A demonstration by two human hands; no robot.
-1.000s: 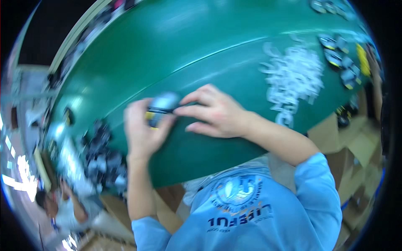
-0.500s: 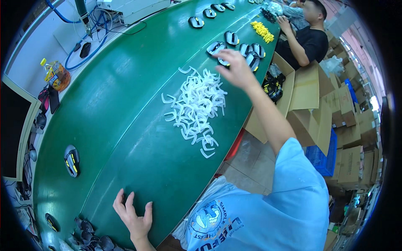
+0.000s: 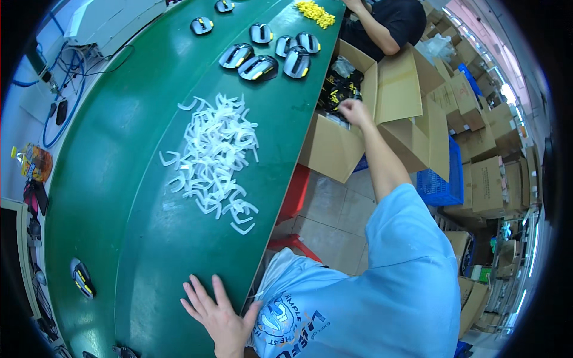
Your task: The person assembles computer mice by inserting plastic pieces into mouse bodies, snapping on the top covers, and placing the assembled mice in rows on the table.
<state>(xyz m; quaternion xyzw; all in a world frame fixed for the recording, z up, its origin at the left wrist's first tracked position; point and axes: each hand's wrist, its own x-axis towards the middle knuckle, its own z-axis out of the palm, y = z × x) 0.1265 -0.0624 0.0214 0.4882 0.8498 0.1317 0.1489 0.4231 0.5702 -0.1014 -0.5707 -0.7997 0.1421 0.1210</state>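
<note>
My right hand (image 3: 355,112) is over an opened cardboard box (image 3: 328,146) beside the table's right edge. Its fingers are curled together, and whatever they may hold is hidden. Black parts with yellow bits (image 3: 335,95) fill the box just past my fingertips, with some clear plastic among them. My left hand (image 3: 224,316) rests on the green table (image 3: 173,256) near its front edge, fingers spread and holding nothing. Between the hands lies a heap of translucent white curved pieces (image 3: 218,149). Several grey-and-black moulded parts with yellow marks (image 3: 258,68) stand beyond the heap.
Another such part (image 3: 82,278) lies at the left of the table. A yellow pile (image 3: 315,14) is at the far end, near a co-worker in a black shirt (image 3: 394,21). A red stool (image 3: 293,194), a blue crate (image 3: 440,186) and stacked cartons (image 3: 486,185) stand right.
My right hand has moved from above the grey-and-black parts to the cardboard box and its fingers have closed. My left hand has come down flat on the table. The view has shifted right.
</note>
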